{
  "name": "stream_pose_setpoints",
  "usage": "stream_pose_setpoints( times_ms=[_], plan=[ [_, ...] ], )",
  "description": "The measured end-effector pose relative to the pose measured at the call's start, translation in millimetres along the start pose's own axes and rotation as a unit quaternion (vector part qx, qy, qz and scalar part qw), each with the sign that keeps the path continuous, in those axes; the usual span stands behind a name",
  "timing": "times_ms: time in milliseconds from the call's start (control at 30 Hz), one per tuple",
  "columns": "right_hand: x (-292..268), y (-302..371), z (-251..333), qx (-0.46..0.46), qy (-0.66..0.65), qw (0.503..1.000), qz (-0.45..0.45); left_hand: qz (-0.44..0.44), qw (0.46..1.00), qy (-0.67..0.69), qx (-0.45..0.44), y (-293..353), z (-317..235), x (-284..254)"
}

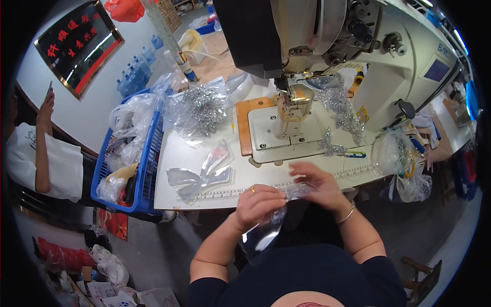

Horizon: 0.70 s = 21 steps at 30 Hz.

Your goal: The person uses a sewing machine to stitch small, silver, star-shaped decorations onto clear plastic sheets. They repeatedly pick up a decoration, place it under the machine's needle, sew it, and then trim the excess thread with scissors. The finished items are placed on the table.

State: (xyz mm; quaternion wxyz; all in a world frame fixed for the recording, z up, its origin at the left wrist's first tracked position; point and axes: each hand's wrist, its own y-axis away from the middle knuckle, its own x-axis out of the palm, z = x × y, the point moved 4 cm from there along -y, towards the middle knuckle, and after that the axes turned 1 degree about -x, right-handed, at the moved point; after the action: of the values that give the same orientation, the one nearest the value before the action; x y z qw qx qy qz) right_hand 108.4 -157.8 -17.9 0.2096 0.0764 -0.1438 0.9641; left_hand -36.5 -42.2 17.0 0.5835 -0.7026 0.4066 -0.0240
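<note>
Currently, the left hand (260, 205) pinches clear plastic (265, 236) by the table (249, 178). Right hand (326, 189), blurred, curls close beside it; cannot tell whether it grips.

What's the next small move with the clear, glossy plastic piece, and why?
Probably steady the clear, glossy plastic piece with the right hand: the left hand grips it with its lower part hanging below, while the right hand beside it is blurred, its contact unclear.

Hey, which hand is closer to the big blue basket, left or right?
Left. The left hand, gripping clear plastic, is to the right of the blue basket; the right hand is farther right, beyond the left one.
</note>
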Motion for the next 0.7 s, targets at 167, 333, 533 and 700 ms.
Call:
stream_pose_setpoints(
  times_ms=[167, 333, 533, 700],
  plan=[
    [-75.3, -14.1, 11.2, 0.061, 0.076, 0.992, -0.081, 0.131, 0.96, -0.136, 0.207, -30.5, -19.3, -20.1],
    [-28.9, -19.8, 54.4, -0.047, 0.34, 0.938, 0.056, 0.188, 0.93, -0.165, 0.269, -34.4, -20.4, -10.8],
    [-20.2, -24.4, 30.9, 0.135, 0.34, 0.927, 0.081, 0.201, 0.918, -0.164, 0.3, -30.9, -23.3, 0.6],
    [-34.9, -18.6, 7.8, 0.302, 0.213, 0.914, 0.166, 0.195, 0.926, -0.167, 0.278, -25.2, -18.4, 3.3]
  ],
)
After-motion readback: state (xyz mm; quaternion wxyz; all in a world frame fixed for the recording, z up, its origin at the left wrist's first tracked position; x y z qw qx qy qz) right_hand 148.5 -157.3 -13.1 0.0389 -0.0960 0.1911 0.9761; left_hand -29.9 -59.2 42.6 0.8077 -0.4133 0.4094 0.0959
